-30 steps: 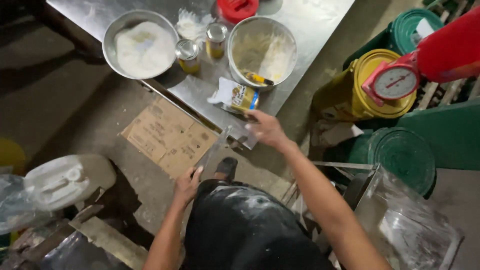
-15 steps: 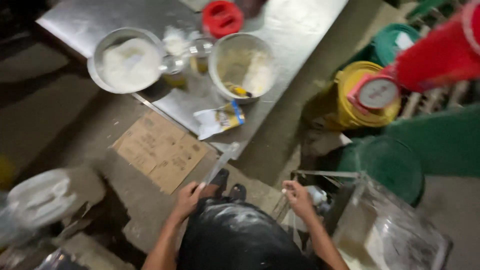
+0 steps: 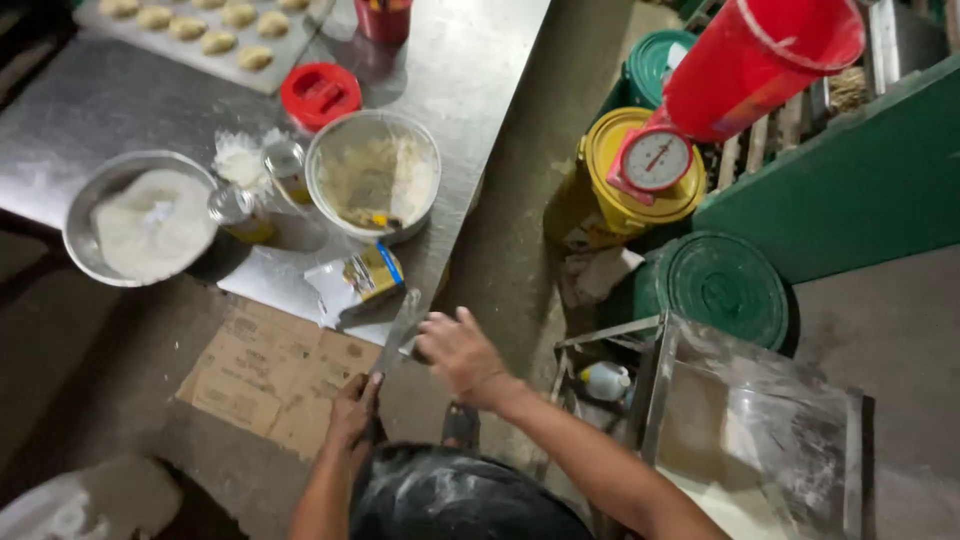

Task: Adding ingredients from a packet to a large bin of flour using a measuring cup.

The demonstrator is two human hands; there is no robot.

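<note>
At the desk's [image 3: 470, 60] near corner the left hand [image 3: 352, 410] gripped a long metal blade [image 3: 398, 335], the right hand's [image 3: 455, 350] fingers loosely spread touching its tip, beside a packet [image 3: 358, 283], bowl [image 3: 372, 175] and red lid [image 3: 320, 95].

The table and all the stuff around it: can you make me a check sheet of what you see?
Surface: steel table, dusted with flour.
Job's things: long metal blade at the table corner.
Clutter: bowl of flour, mixing bowl, two jars, red lid, packet, tray of dough pieces.
Hands: left hand grips the blade's lower end; right hand rests at its upper part.
Cables: nothing seen.
Surroundings: red scale on a yellow bucket, green lids, cardboard on the floor.
</note>
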